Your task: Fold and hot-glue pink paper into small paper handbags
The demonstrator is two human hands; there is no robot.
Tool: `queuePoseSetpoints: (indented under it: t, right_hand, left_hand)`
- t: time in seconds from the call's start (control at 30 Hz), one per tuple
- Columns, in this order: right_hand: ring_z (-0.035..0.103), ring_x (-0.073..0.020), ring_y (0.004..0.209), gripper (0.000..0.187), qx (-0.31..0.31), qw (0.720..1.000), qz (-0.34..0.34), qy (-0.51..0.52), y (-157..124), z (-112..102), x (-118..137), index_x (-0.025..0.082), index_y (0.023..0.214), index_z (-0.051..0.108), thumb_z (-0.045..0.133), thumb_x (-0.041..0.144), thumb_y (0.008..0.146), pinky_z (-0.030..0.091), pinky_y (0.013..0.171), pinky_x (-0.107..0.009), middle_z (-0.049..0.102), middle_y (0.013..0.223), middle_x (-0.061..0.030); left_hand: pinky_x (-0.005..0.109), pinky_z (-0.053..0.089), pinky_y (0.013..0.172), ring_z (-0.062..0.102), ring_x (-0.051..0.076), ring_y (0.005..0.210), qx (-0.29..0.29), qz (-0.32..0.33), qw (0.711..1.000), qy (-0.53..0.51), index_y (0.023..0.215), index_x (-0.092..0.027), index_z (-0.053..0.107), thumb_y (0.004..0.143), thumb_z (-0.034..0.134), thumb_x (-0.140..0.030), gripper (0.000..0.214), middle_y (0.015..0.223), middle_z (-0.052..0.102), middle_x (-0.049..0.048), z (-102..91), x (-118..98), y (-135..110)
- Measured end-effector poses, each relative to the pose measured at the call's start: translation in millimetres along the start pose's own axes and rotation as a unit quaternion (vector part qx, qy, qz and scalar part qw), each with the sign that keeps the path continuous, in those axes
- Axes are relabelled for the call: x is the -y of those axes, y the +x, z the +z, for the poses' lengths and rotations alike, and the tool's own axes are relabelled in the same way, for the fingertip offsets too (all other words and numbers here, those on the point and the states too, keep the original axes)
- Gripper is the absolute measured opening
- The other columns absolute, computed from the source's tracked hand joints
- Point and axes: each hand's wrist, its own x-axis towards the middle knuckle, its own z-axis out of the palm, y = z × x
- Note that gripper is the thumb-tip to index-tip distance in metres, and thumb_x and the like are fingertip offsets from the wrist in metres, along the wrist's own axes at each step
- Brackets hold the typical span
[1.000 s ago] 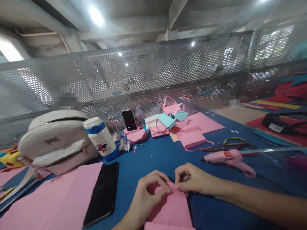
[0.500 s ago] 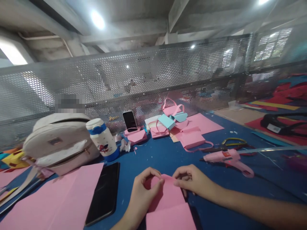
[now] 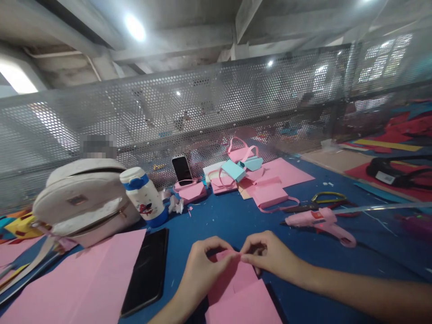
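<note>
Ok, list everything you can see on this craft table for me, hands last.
folded paper: one, pink, front centre, top edge pinched by both hands
paper sheet: one, pink, front left
flat phone: one, black, beside the sheet
propped phone: one, black, back centre
bottle: one, white and blue, left of centre
bag: one, cream, left
paper handbags: several, pink and light blue, back centre
glue gun: one, pink, right
scissors: one pair, yellow handles, behind the glue gun
table: one, blue
mesh screen: one, grey, behind the table
left hand: one, bare, pinching the paper
right hand: one, bare, pinching the paper
</note>
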Motion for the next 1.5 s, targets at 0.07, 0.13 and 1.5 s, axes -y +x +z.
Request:
queuePoseSetpoints:
  t: [0.07,0.13,1.5]
  right_hand:
    - [0.059,-0.0126,0.046,0.026,-0.002,1.000,-0.006,-0.025,-1,1,-2,0.014,0.071,0.071,0.078,0.039,0.074,0.042,0.047,-0.021,0.061,0.052,0.0011]
    - [0.060,-0.0130,0.047,0.020,-0.004,0.998,-0.013,-0.055,-1,1,-2,0.014,0.071,0.071,0.075,0.033,0.076,0.042,0.048,-0.021,0.063,0.055,0.0003]
    - [0.044,-0.0129,0.064,0.014,-0.117,0.987,-0.101,-0.050,-11,-7,7,0.020,0.084,0.053,0.052,0.032,0.091,0.035,0.059,-0.025,0.049,0.078,0.0022]
  left_hand:
    - [0.029,0.047,0.070,0.068,0.021,0.072,0.000,0.017,0.999,0.029,0.067,-0.021,0.074,0.075,0.063,-0.019,0.014,0.074,0.076,0.0027,1.5,-1,-1]
    - [0.031,0.047,0.077,0.068,0.021,0.073,-0.002,0.042,0.997,0.066,0.067,-0.022,0.073,0.076,0.063,-0.017,0.015,0.074,0.076,0.0015,2.4,-3,-3]
    - [0.025,0.051,0.061,0.064,0.016,0.064,0.051,-0.077,0.952,-0.291,0.105,-0.012,0.070,0.075,0.077,-0.051,0.050,0.078,0.073,0.0071,6.1,24,-7]
